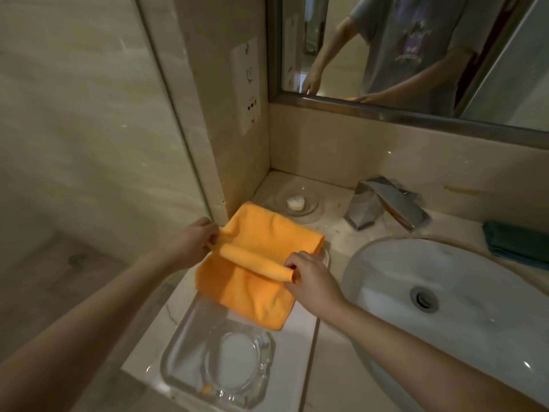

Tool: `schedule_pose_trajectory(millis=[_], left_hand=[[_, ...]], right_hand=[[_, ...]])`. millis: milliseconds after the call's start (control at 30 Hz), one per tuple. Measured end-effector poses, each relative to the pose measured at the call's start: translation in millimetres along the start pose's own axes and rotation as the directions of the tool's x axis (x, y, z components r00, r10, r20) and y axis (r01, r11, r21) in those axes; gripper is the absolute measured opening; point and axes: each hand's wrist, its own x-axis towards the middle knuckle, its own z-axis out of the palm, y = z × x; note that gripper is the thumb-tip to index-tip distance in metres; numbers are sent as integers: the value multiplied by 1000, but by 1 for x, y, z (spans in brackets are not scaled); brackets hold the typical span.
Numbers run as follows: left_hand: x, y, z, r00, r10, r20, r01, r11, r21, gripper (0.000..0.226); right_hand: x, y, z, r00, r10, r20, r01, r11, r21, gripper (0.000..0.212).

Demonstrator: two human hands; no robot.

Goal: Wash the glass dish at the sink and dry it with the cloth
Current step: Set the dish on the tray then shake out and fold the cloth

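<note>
Both hands' grip, left hand (190, 242) and right hand (312, 278), pinches the orange cloth (255, 272) above the marble counter (297, 361) beside the sink (463, 307).

A: so what's on the counter?

B: both hands pinch a rolled fold of the orange cloth (252, 263), left hand (190, 242) at one end, right hand (312, 278) at the other. The square glass dish (219, 361) sits nearer the camera, partly under the cloth's edge. Sink (445, 292) is to the right, chrome tap (383, 203) behind it.
</note>
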Motion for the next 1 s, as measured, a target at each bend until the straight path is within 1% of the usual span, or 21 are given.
schedule_pose_trajectory(millis=[67,133,167,267,367,400,433,467,533,567,600,633,700,733,800,833,867,900,933,967,1000], left_hand=[[-1,-5,3,1000,8,-12,-8,1000,-15,25],[1,-5,6,1000,-1,-15,1,1000,-15,24],[1,-4,5,1000,-18,0,18,1000,18,23],[3,-4,5,993,-110,37,111,994,-16,17],[4,-9,5,965,-235,120,242,969,-45,18],[3,-10,4,945,-290,151,308,945,-114,20],[3,-9,5,918,-343,197,383,895,-229,21],[2,-8,4,885,-387,259,462,802,-378,22],[1,-5,2,824,-404,398,565,526,-636,19],[0,-4,2,807,-406,428,581,421,-696,15],[-1,-2,1,805,-408,432,577,368,-729,13],[-1,-1,0,811,-407,421,565,354,-746,13],[-2,4,-3,848,-394,355,506,400,-764,5],[-2,5,-5,873,-383,302,453,407,-793,10],[-8,4,-11,891,-384,243,382,342,-859,22],[-14,2,-13,890,-384,247,378,318,-869,25],[-20,-2,-11,888,-374,267,393,318,-863,27],[-26,-4,-7,880,-362,306,434,354,-829,27],[-31,-7,0,860,-362,359,493,415,-764,26],[-35,-7,7,829,-381,409,556,487,-674,23],[-37,-7,14,804,-415,425,594,550,-587,21]], right_hand=[[0,0,3,1000,-15,14,16,1000,-14,17],[-2,-1,6,999,-27,31,27,999,-20,17],[-4,-1,7,999,-31,45,33,999,-29,16],[-11,-4,10,995,-48,87,52,998,-38,15],[-19,-12,13,991,-57,120,62,998,-33,14],[-21,-13,15,990,-64,130,68,997,-31,14],[-23,-14,16,988,-65,140,71,997,-36,14],[-23,-14,16,987,-63,149,71,996,-48,14],[-22,-12,14,985,-59,161,72,994,-81,14],[-20,-11,12,985,-62,160,78,993,-94,13],[-19,-12,9,985,-71,156,87,991,-98,13],[-18,-13,7,985,-86,152,101,990,-94,14],[-15,-16,1,982,-134,134,146,986,-85,15],[-15,-18,-2,980,-158,120,168,982,-82,15],[-16,-18,-9,975,-212,63,217,973,-84,16],[-19,-16,-10,969,-244,39,246,966,-85,18],[-22,-14,-10,962,-271,28,273,959,-82,19],[-27,-11,-7,956,-289,42,292,953,-77,20],[-30,-5,-2,953,-290,84,296,952,-81,20],[-33,1,5,950,-278,144,294,950,-104,26],[-36,5,10,943,-253,217,285,949,-132,35]])
